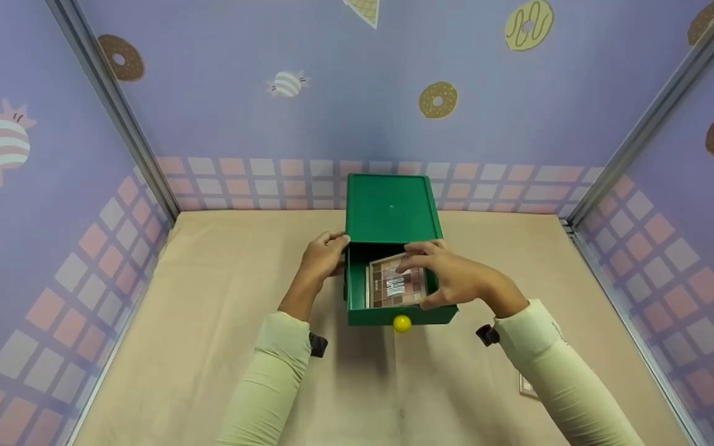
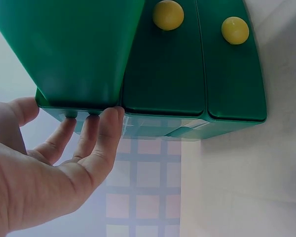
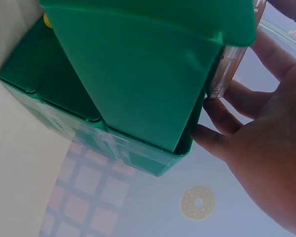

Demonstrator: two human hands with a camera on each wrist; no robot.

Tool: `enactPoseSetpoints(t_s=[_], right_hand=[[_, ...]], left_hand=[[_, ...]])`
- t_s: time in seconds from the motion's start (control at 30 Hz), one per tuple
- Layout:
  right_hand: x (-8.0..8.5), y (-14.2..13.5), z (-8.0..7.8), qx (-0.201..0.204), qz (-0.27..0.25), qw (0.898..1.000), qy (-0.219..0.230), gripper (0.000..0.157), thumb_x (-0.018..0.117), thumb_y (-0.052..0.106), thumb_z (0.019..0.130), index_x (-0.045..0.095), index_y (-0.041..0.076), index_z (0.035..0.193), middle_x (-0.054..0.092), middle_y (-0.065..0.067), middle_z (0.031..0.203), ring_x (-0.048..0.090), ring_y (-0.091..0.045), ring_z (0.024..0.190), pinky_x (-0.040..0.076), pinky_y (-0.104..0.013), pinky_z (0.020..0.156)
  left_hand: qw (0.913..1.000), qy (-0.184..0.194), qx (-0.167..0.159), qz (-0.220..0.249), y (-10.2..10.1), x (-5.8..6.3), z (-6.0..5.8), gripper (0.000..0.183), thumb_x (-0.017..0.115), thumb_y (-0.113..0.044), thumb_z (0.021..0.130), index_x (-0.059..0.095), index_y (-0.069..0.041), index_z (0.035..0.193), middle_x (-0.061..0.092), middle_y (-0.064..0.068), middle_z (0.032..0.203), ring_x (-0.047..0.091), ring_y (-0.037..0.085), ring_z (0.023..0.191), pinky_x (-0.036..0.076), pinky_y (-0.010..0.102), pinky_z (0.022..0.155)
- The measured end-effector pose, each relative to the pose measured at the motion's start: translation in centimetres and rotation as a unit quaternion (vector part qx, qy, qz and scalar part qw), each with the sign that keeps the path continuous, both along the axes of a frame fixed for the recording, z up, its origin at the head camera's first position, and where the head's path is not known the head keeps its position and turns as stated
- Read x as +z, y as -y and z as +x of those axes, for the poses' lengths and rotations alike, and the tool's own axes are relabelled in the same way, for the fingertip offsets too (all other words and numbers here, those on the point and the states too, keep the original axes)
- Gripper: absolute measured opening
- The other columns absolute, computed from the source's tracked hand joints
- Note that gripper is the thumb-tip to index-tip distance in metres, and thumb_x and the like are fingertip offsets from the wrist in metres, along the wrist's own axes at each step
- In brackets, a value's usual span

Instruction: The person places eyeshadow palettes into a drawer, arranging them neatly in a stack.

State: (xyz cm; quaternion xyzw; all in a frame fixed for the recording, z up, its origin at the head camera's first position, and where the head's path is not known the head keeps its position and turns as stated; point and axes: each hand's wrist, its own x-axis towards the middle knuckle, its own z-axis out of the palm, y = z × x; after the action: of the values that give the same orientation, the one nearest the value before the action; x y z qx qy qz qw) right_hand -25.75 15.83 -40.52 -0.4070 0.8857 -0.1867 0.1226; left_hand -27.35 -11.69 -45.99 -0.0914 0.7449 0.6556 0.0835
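Note:
A green drawer cabinet [image 1: 392, 207] stands against the back wall with its top drawer [image 1: 357, 297] pulled out. In that drawer, tilted up on its right side, is an eyeshadow palette [image 1: 382, 285] with a clear lid. My right hand [image 1: 459, 275] spans the palette, thumb at the near edge and fingers at the far part. From the right wrist view, the palette [image 3: 227, 71] rises above the drawer's side wall beside the fingers. My left hand [image 1: 321, 257] holds the cabinet's front left edge, thumb on top and fingers along the side [image 2: 91, 138].
Two lower drawers with yellow knobs [image 2: 168, 15] are closed beneath the top one. A yellow knob [image 1: 401, 324] sits on the open drawer's front. Another flat case [image 1: 527, 388] lies on the table, partly hidden by the right sleeve. Patterned walls enclose the table.

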Motion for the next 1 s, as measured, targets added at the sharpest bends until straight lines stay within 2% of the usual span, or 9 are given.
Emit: enactPoseSetpoints(t_s=[0.23,0.43,0.57,0.77,1.0], right_hand=[[-0.4,-0.7,0.2,-0.016,-0.031,0.999,-0.001,0.061,0.077,0.027,0.078,0.054,0.023,0.135,0.025,-0.008,0.157,0.023,-0.035,0.142,0.036,-0.062,0.106],[-0.9,-2.2,0.9,-0.107,-0.084,0.99,-0.018,0.058,0.069,0.033,0.088,0.047,0.024,0.14,0.026,-0.007,0.157,0.023,-0.035,0.144,0.03,-0.064,0.109],[-1.4,-3.6,1.4,-0.175,-0.116,0.977,-0.037,0.059,0.066,0.034,0.09,0.043,0.02,0.143,0.028,-0.009,0.156,0.026,-0.037,0.141,0.031,-0.065,0.108],[-2.9,-6.2,1.9,-0.252,-0.141,0.955,-0.06,0.061,0.068,0.028,0.089,0.044,0.009,0.142,0.032,-0.018,0.151,0.027,-0.043,0.138,0.028,-0.066,0.107],[-5.5,-9.1,3.4,-0.355,-0.121,0.924,-0.07,0.07,0.067,0.031,0.088,0.037,-0.001,0.143,0.032,-0.031,0.145,0.028,-0.053,0.131,0.023,-0.068,0.105]], left_hand=[[1.0,0.002,0.003,-0.003,0.0,0.0,0.0,0.042,0.05,-0.042,0.096,0.053,-0.023,0.134,0.056,0.009,0.133,0.066,0.021,0.105,0.055,0.04,0.09],[1.0,-0.004,0.003,0.003,0.0,0.0,0.1,0.041,0.05,-0.042,0.097,0.054,-0.022,0.132,0.059,0.005,0.127,0.065,0.02,0.106,0.055,0.041,0.09],[0.9999,-0.009,0.003,0.008,0.0,-0.1,0.1,0.041,0.05,-0.041,0.097,0.055,-0.02,0.132,0.059,0.006,0.125,0.065,0.021,0.104,0.054,0.043,0.092],[1.0,-0.002,-0.002,-0.003,0.1,0.0,0.1,0.041,0.049,-0.043,0.097,0.053,-0.023,0.134,0.058,0.006,0.129,0.065,0.022,0.106,0.053,0.041,0.092],[1.0,-0.003,-0.003,-0.003,0.1,0.1,0.1,0.042,0.049,-0.042,0.097,0.052,-0.022,0.134,0.056,0.008,0.133,0.064,0.023,0.107,0.053,0.042,0.093]])
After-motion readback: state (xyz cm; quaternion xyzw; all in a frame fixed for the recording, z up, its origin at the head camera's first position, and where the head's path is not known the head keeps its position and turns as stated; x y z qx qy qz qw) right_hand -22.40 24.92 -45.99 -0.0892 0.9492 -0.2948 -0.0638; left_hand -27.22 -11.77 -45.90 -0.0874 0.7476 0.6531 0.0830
